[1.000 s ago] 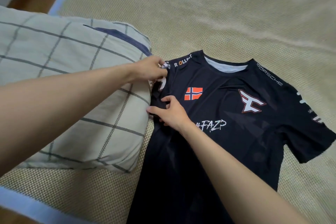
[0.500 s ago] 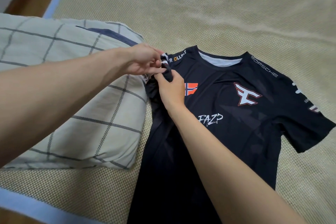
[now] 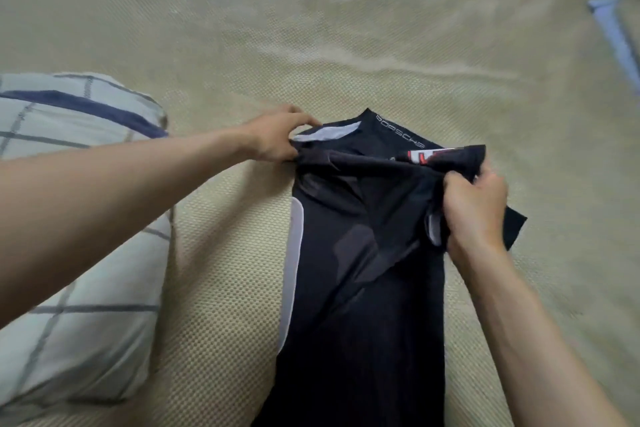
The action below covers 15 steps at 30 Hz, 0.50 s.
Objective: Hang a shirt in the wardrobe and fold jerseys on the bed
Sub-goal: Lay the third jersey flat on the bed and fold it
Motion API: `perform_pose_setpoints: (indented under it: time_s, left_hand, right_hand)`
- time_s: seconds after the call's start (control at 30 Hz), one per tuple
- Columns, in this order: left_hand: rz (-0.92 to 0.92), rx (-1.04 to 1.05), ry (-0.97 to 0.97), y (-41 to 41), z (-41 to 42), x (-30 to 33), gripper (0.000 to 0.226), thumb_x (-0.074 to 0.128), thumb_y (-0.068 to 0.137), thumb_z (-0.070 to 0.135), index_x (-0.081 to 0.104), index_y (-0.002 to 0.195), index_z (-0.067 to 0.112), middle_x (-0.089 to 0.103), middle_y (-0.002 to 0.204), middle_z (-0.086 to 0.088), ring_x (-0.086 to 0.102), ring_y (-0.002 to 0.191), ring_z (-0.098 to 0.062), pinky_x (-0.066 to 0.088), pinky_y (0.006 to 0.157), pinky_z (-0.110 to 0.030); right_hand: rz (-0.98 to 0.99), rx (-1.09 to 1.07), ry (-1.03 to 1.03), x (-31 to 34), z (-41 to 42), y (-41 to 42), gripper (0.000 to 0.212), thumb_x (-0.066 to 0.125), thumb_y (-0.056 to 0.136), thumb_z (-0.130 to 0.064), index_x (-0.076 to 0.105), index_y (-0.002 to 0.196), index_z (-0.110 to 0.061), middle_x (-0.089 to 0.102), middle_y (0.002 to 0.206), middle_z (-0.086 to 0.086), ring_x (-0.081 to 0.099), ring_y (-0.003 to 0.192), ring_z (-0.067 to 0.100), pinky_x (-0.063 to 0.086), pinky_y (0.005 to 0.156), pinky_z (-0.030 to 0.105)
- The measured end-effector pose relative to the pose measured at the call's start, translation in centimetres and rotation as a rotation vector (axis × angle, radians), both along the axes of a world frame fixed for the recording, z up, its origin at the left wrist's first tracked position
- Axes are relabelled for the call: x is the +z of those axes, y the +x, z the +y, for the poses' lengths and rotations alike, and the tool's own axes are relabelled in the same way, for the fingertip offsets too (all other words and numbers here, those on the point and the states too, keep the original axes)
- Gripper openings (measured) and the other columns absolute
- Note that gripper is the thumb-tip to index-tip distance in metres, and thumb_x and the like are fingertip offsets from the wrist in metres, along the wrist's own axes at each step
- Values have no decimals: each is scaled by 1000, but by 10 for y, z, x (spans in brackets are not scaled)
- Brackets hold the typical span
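Jersey (image 3: 363, 288): thin black synthetic-looking cloth, smooth, faint sheen; printed lettering. Bed mat (image 3: 381, 45): coarse woven tan weave, matt; pillow (image 3: 76, 253): soft checked cotton-like cloth, matt.

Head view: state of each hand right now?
Left hand: pinching the black jersey at the collar.
Right hand: fingers curled round the jersey's folded-over sleeve.

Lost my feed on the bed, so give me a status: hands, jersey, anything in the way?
Left hand pinches collar edge. Right hand grips bunched sleeve. Black jersey folded lengthwise on bed mat. Checked pillow left, apart.
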<state>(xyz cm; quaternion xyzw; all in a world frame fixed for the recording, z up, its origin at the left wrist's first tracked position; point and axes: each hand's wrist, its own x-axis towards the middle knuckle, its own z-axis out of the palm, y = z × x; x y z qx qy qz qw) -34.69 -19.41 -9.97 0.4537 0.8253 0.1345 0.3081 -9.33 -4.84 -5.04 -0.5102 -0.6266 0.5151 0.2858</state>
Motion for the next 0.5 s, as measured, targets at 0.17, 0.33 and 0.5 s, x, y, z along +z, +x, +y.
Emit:
perform_pose_setpoints:
  time_s: [0.17,0.33,0.5]
  left_hand:
    - [206,-247,-200,23,66,-22,69,68,77,34,48,143,29,45,148,2,44,136,-28,37,110,-43]
    - [243,-428,-233,27,65,-40,83,67,80,30,27,153,33,10,166,7,20,151,-24,17,119,-62]
    - [460,-692,-35,16,27,-53,79,66,82,50,29,151,40,15,165,8,15,152,-21,0,117,-62]
  right_hand:
    - [-157,-213,-231,-34,77,73,7,58,71,-25,55,68,-19,50,69,-4,46,68,18,36,58,28]
    - [-297,-42,-195,-94,76,108,22,75,89,-30,73,80,-11,69,74,-4,63,66,7,47,58,20]
    - [-257,-168,-27,-113,91,114,10,60,100,-18,65,104,-11,69,100,3,63,89,15,47,79,19]
